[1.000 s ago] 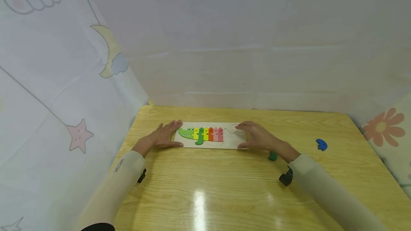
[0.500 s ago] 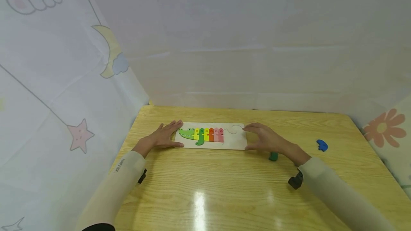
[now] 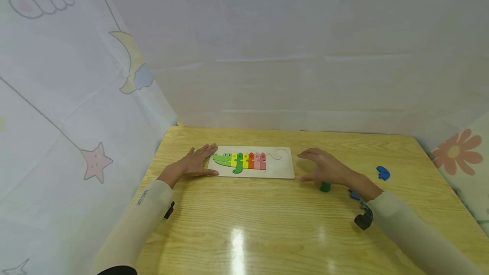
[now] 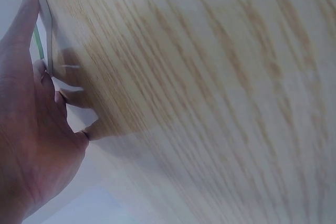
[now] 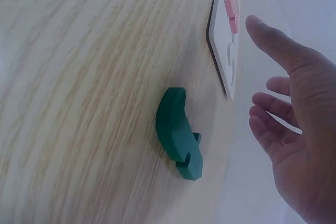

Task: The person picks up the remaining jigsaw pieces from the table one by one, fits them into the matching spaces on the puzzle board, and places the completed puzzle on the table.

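Observation:
A pale puzzle board [image 3: 280,171] lies flat near the back of the table. On its left and middle sits a crocodile of coloured pieces: a green head [image 3: 222,159], then yellow, green, orange and pink segments; thin outlines mark the bare right part. My left hand [image 3: 195,162] rests at the board's left end, thumb and fingers spread at the corners. Just right of the board, my right hand [image 3: 324,166] hovers with fingers spread and nothing in them. Beneath it, a dark green puzzle piece [image 5: 178,132] lies on the wood, partly hidden in the head view.
A blue puzzle piece [image 3: 383,172] lies on the right side of the table. Another blue piece [image 3: 354,194] shows beside the right wrist, with a bit of green by the wrist camera [image 3: 363,220]. Printed fabric walls stand behind and at both sides.
My right hand has come off the board's right end and moved right, uncovering the outlines there and a second blue piece by the wrist. My left hand has stayed put.

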`<control>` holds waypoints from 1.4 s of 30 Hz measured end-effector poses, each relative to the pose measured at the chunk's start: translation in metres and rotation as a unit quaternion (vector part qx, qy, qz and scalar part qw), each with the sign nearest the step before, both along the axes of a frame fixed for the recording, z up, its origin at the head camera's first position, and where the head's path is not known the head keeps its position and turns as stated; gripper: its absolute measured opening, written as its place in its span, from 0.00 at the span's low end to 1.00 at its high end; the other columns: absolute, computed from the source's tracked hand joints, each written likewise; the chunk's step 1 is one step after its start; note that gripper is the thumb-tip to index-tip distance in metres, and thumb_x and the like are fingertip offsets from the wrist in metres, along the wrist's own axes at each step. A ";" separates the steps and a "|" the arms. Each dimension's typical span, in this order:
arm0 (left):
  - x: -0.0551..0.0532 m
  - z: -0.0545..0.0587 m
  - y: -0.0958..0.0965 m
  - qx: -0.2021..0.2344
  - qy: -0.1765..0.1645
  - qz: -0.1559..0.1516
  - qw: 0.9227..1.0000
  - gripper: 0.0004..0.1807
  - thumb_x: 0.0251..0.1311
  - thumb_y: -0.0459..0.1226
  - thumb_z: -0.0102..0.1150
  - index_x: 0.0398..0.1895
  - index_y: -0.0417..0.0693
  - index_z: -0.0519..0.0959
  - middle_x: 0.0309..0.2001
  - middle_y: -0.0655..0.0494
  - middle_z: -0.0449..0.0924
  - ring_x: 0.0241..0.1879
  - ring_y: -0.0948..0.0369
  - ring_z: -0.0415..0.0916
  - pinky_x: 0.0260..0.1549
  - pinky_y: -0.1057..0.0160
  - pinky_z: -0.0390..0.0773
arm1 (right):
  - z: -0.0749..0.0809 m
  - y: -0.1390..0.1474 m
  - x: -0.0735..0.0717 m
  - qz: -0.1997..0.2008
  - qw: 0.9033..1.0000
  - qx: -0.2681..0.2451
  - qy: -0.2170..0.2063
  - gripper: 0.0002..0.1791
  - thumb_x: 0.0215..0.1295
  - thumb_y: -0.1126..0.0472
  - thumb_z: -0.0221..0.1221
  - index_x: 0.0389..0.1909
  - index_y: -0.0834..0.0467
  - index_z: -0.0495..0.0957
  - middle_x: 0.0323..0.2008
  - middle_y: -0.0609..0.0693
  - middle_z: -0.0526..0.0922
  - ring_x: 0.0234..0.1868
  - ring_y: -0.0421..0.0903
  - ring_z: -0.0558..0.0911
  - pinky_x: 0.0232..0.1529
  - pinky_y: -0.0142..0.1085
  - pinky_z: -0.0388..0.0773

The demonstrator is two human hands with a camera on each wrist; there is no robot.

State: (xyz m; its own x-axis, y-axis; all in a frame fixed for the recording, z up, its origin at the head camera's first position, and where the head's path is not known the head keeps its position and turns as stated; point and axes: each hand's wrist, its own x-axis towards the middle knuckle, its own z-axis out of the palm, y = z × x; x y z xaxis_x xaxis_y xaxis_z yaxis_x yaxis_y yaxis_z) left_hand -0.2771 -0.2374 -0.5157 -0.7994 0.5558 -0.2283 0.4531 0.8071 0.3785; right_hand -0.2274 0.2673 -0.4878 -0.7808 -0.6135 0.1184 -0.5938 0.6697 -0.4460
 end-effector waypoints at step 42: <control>0.002 0.004 0.003 -0.012 -0.007 0.008 1.000 0.59 0.67 0.64 0.64 0.88 0.49 0.44 0.87 0.49 0.40 0.86 0.46 0.37 0.78 0.28 0.34 | -0.015 0.053 0.022 -0.019 0.997 0.038 0.060 0.49 0.48 0.42 0.83 0.64 0.69 0.80 0.59 0.67 0.82 0.58 0.68 0.81 0.52 0.63 0.82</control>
State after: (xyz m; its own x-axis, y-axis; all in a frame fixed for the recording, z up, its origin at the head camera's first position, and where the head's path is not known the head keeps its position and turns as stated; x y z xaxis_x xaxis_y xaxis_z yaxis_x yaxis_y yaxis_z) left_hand -0.2754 -0.2346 -0.5115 -0.8044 0.5377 -0.2526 0.4350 0.8227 0.3660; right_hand -0.2053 0.3200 -0.5023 -0.7868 -0.5939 0.1677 -0.6133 0.7220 -0.3204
